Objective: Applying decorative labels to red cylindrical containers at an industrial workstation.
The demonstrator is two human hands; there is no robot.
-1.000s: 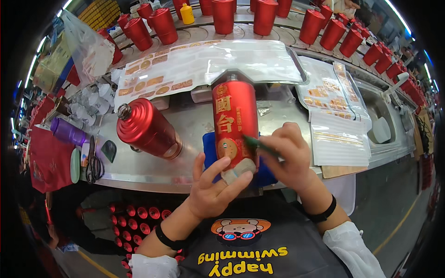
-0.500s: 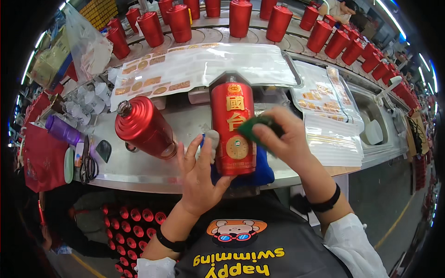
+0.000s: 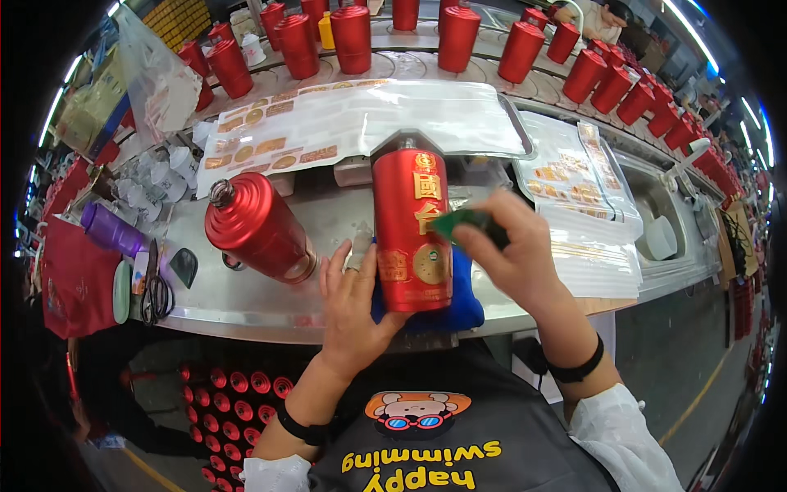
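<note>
A red bottle (image 3: pixel 398 221) with gold labels lies on its side on a blue cloth (image 3: pixel 465 287), its neck pointing away from me. My left hand (image 3: pixel 352 307) is closed about its near left side, thumb at the base and fingers along the flank. In my right hand (image 3: pixel 512 246) is a green flat scraper (image 3: pixel 459 221), its edge on the bottle's right side by the gold characters. The scraper's far part is hidden by my fingers. Left of these, a second red bottle (image 3: pixel 261 225) stands upright.
Label sheets (image 3: pixel 328 123) cover the back of the steel table, with more sheets (image 3: pixel 574 197) at right beside a sink (image 3: pixel 668 217). Scissors (image 3: pixel 154 295), a purple bottle (image 3: pixel 115 230) and a dark scraper (image 3: pixel 184 266) lie left. Red bottles (image 3: pixel 459 37) line the conveyor (image 3: pixel 389 67).
The lying bottle has turned, bringing its gold characters rightward. My left fingers have come together against it, and my right hand has shifted slightly right. Bottles on the conveyor have moved right.
</note>
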